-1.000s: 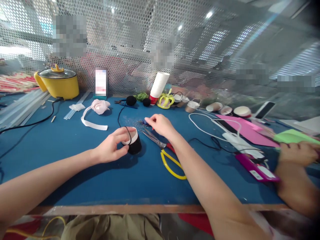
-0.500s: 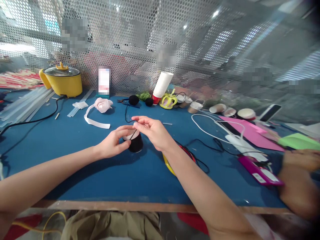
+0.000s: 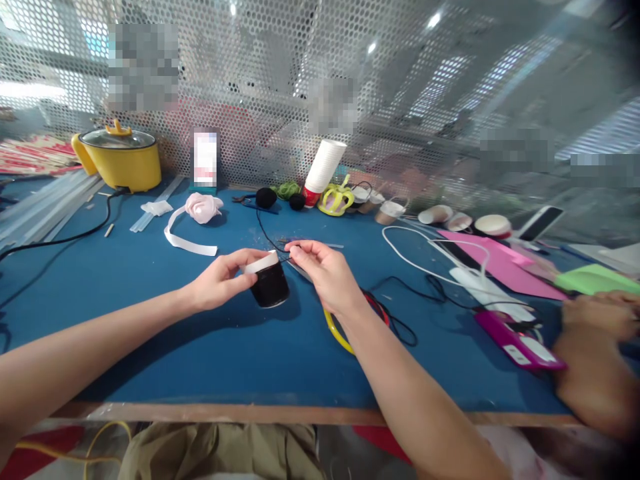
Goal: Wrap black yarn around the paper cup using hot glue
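Observation:
My left hand is closed on the rim of a short paper cup, its thumb outside. The cup is tilted slightly; its side is black, apparently wrapped in yarn, and its upper edge is white. At the cup's right, my right hand pinches a strand of black yarn between thumb and fingers. From there the strand runs back to a black yarn ball. Partly hidden behind my right wrist lie a yellow-handled tool and dark cord.
A yellow electric pot and clear glue sticks stand left. Behind are a white ribbon roll, a phone, stacked paper cups and a yellow basket. A purple box lies right, by another person's arm.
My right hand has moved right and slightly down with the yarn, from over the cup to beside it. The cup has tipped, showing more of its black side.

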Motion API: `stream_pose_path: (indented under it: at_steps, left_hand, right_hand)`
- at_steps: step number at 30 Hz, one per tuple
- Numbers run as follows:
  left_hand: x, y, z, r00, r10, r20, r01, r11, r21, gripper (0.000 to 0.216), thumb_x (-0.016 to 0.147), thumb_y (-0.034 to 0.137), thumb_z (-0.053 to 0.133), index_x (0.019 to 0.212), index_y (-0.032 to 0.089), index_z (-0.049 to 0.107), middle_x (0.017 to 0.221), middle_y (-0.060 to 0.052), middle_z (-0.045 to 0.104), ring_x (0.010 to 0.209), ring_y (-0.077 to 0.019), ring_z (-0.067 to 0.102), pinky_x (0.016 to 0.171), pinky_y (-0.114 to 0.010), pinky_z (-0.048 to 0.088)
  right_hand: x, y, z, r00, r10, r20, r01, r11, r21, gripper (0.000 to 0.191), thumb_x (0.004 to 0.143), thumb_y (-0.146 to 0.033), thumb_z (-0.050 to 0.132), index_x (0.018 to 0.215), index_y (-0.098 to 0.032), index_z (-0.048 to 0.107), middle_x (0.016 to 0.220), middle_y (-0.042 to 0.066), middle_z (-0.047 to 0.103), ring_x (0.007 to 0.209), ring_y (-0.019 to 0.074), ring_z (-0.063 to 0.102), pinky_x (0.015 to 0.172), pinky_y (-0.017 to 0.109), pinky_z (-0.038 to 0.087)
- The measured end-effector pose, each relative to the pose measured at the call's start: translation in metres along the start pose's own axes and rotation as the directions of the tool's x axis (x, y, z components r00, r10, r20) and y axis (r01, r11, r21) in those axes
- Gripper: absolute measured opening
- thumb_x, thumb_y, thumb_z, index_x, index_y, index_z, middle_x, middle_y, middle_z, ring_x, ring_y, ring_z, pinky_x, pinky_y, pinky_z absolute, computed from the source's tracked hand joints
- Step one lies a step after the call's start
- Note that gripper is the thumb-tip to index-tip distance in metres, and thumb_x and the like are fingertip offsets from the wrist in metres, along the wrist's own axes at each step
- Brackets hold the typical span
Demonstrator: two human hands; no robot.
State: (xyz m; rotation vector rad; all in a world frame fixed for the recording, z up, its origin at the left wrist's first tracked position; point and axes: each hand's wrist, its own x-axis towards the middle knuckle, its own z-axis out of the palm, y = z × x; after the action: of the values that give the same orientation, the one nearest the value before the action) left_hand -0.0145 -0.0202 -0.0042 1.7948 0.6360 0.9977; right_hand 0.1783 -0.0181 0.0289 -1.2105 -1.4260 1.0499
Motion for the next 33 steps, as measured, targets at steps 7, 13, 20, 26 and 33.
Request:
stream_pose_path:
  at_steps: [7,13,20,26,33]
  left_hand:
    - [0.001,0.004,0.001,1.0,-0.017,-0.005,0.017,0.999,-0.029,0.027,0.081,0.034,0.051,0.095,0.013,0.06,0.123,-0.013,0.052,0.111,-0.026,0.048,0.094,-0.038,0.036]
    - [0.0,0.006,0.002,1.0,-0.005,-0.004,0.004,0.997,-0.082,0.026,0.079,0.036,0.054,0.089,0.013,0.06,0.121,-0.012,0.053,0.11,-0.0265,0.048,0.092,-0.038,0.037]
    - [0.0,0.008,0.003,1.0,0.013,0.003,-0.012,0.989,-0.149,0.021,0.078,0.034,0.056,0.08,0.013,0.059,0.12,-0.012,0.053,0.11,-0.0269,0.048,0.094,-0.04,0.036]
    - [0.0,0.008,0.002,1.0,0.025,0.001,-0.024,0.982,-0.186,0.019,0.077,0.032,0.057,0.08,0.014,0.059,0.12,-0.012,0.053,0.111,-0.0268,0.047,0.094,-0.04,0.036]
    - [0.0,0.009,0.005,0.998,0.059,-0.002,-0.058,0.973,-0.225,0.019,0.077,0.032,0.057,0.079,0.013,0.06,0.12,-0.012,0.053,0.11,-0.027,0.048,0.093,-0.039,0.036]
  right_hand:
    - [-0.004,0.0,-0.003,0.999,-0.038,0.016,0.039,0.999,-0.038,0.026,0.069,-0.04,0.062,0.082,-0.018,0.06,0.085,0.005,0.063,0.077,0.0143,0.057,0.077,0.031,0.045]
    - [0.0,0.01,-0.002,1.0,-0.029,0.014,0.03,0.995,-0.1,0.027,0.07,-0.043,0.059,0.076,-0.017,0.058,0.077,0.003,0.062,0.073,0.0146,0.057,0.074,0.032,0.046]
    - [-0.001,0.01,0.003,0.998,0.038,0.055,-0.04,0.998,0.041,0.024,0.069,-0.042,0.061,0.072,-0.019,0.053,0.073,0.001,0.06,0.073,0.0143,0.058,0.073,0.031,0.049]
    - [-0.005,0.009,0.009,0.985,0.123,0.12,-0.134,0.987,0.086,0.023,0.073,-0.042,0.056,0.072,-0.021,0.047,0.073,0.0,0.058,0.072,0.0136,0.057,0.063,0.027,0.049]
    - [-0.006,0.024,0.019,0.991,0.119,0.067,-0.12,0.993,0.012,0.028,0.077,-0.049,0.046,0.074,-0.021,0.045,0.061,-0.004,0.047,0.058,0.0115,0.049,0.053,0.024,0.04]
